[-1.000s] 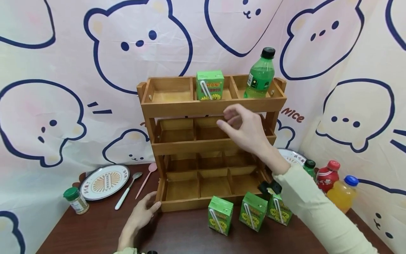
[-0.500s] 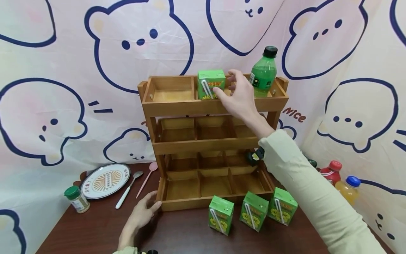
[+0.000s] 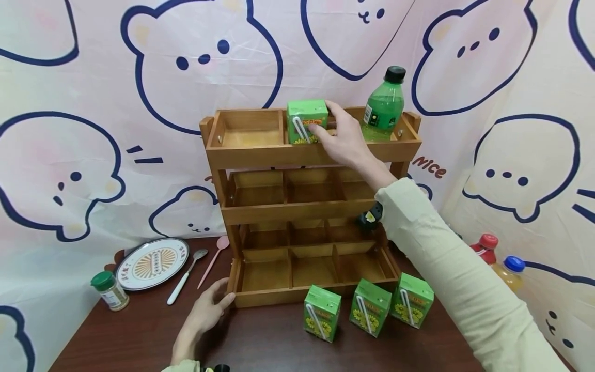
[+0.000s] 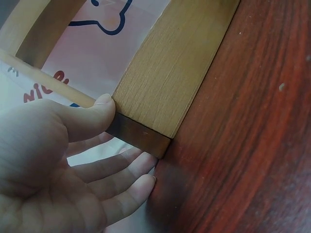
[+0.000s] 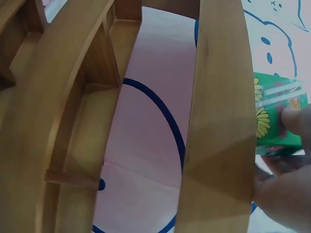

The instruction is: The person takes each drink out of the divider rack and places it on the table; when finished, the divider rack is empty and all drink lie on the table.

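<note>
On the top tier of a wooden three-tier shelf (image 3: 260,155), a green drink carton (image 3: 304,121) with a white straw stands in the middle compartment. My right hand (image 3: 346,137) holds this carton from its right side, thumb on the front and fingers behind. In the right wrist view the thumb lies on the carton (image 5: 274,119) near its straw. Low at the left, my left hand (image 3: 206,310) holds the shelf's front corner. The left wrist view shows its thumb against the wooden end piece (image 4: 141,133), with the other fingers round the far side.
A green bottle (image 3: 386,106) leans in the top right compartment. Three more cartons (image 3: 322,312) stand before the shelf. A plate (image 3: 152,263), spoon (image 3: 186,279), pink spoon (image 3: 214,261) and spice jar (image 3: 110,291) are at left; red (image 3: 485,247) and orange (image 3: 510,271) bottles at right.
My right hand has risen from before the middle tier to the top tier, then moved left onto the carton there. My left hand has stayed at the shelf's corner.
</note>
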